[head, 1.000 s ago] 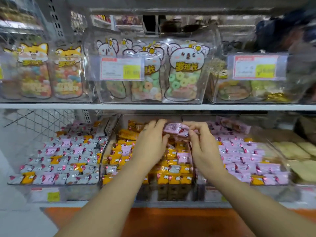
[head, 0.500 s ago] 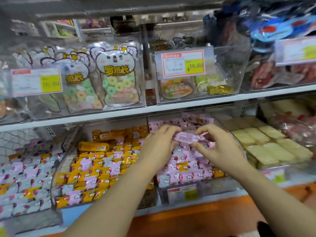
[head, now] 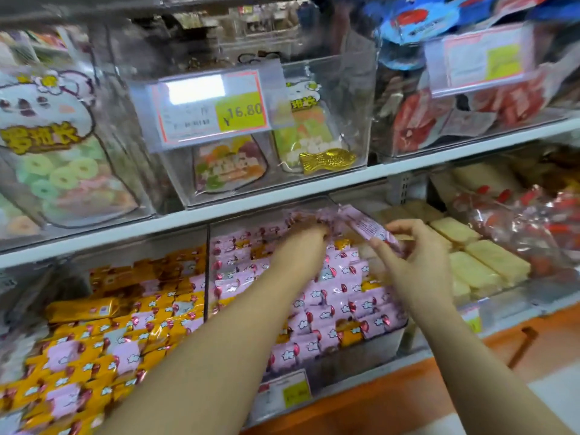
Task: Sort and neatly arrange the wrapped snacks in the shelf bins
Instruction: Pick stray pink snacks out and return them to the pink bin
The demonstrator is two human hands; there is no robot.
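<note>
Pink foil-wrapped snack bar (head: pixel 365 229) is pinched at its near end between the thumb and curled fingertips of the right hand (head: pixel 420 262). It is held tilted above the right rear of the clear plastic shelf bin (head: pixel 351 359) on the lower shelf, apart from the stock beneath. Judgement: it is gripped by one end so it can be turned to match the rows and laid flat. The left hand (head: pixel 298 246) reaches to the back of the same bin, where loose pink wrappers are heaped. Its fingers are lost in blur among them, so whether it grasps anything cannot be told. Judgement: it is probably steadying or parting the heap to open a place. This bin holds pink wrapped snacks (head: pixel 332 296) in rough rows, with a few orange-yellow pieces mixed in, so sorting is incomplete. The neighbouring clear bin (head: pixel 72 274) to the left holds orange-yellow wrapped snacks (head: pixel 150 309) with many pink ones among them, disordered. To the right lie pale yellow wrapped blocks (head: pixel 489 262) in fairly even rows. On the upper shelf, a tall clear bin (head: pixel 354 98) holds bagged sweets and a gold fish-shaped packet (head: pixel 326 160), with a price label (head: pixel 213 108) on its front.
</note>
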